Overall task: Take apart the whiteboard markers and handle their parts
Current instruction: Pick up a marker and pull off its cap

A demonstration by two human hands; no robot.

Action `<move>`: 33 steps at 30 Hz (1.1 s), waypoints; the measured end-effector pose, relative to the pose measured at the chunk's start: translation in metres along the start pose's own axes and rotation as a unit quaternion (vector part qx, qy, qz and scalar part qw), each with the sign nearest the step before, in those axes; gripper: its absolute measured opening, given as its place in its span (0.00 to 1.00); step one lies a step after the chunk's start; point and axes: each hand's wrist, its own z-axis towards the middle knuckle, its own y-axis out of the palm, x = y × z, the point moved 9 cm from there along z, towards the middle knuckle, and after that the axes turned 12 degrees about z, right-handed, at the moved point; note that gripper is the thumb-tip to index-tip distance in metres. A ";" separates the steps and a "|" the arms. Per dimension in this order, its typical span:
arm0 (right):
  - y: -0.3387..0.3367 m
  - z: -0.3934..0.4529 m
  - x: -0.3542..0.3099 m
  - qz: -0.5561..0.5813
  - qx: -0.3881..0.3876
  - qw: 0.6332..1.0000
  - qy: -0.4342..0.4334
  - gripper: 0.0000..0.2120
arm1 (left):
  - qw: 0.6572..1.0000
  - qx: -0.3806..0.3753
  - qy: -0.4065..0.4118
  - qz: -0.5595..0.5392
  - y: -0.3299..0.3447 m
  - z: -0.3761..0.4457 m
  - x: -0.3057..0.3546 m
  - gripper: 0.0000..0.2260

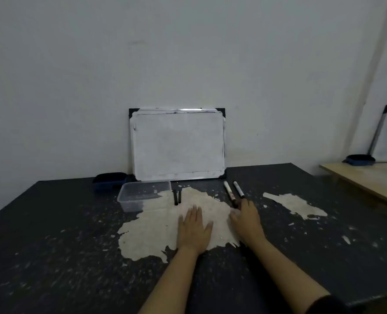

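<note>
Two hands flat on a worn dark table, markers just beyond the right one.

The table (52, 223) is dark and speckled, its coating peeled to pale rough patches. The left hand (194, 230) lies open, palm down, holding nothing. The right hand (247, 218) is spread loosely, fingertips touching the near ends of two slim white markers (233, 191), which lie side by side, long axes running away toward the whiteboard (179, 143). Two black caps (177, 197) lie beside a clear plastic tub (140, 196).
</note>
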 end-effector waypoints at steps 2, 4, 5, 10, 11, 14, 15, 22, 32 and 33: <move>-0.001 0.005 0.000 0.019 0.014 1.000 0.019 0.17 | 1.000 -0.007 0.004 0.023 0.001 0.002 -0.001 0.31; 0.002 0.012 -0.002 0.020 0.013 0.999 0.033 0.20 | 1.000 -0.009 0.003 0.029 0.001 0.003 -0.003 0.31; 0.004 0.017 -0.002 0.017 0.012 0.999 0.040 0.21 | 1.000 -0.008 0.006 0.024 0.002 0.004 -0.002 0.31; 0.009 0.032 0.002 -0.016 0.017 0.999 0.048 0.21 | 1.000 0.000 0.014 0.019 0.003 0.003 -0.002 0.31; 0.010 0.034 0.003 -0.018 0.018 0.999 0.048 0.21 | 1.000 0.002 0.014 0.017 0.003 0.003 -0.002 0.31; 0.010 0.036 0.009 -0.013 0.043 0.998 0.042 0.13 | 1.000 0.005 0.015 0.014 0.003 0.003 -0.001 0.30; 0.009 0.035 0.011 -0.002 0.057 0.998 0.039 0.11 | 1.000 0.009 0.014 0.013 0.003 0.003 -0.001 0.30; 0.020 0.019 0.001 0.215 0.015 0.976 -0.022 0.11 | 0.988 0.079 -0.004 -0.132 -0.011 0.004 -0.013 0.25; 0.045 -0.019 -0.052 0.261 -0.269 0.924 -0.082 0.09 | 0.758 0.138 -0.095 -0.630 -0.035 -0.005 -0.050 0.16; 0.048 -0.021 -0.055 0.267 -0.288 0.916 -0.081 0.09 | 0.744 0.143 -0.092 -0.646 -0.038 -0.004 -0.050 0.15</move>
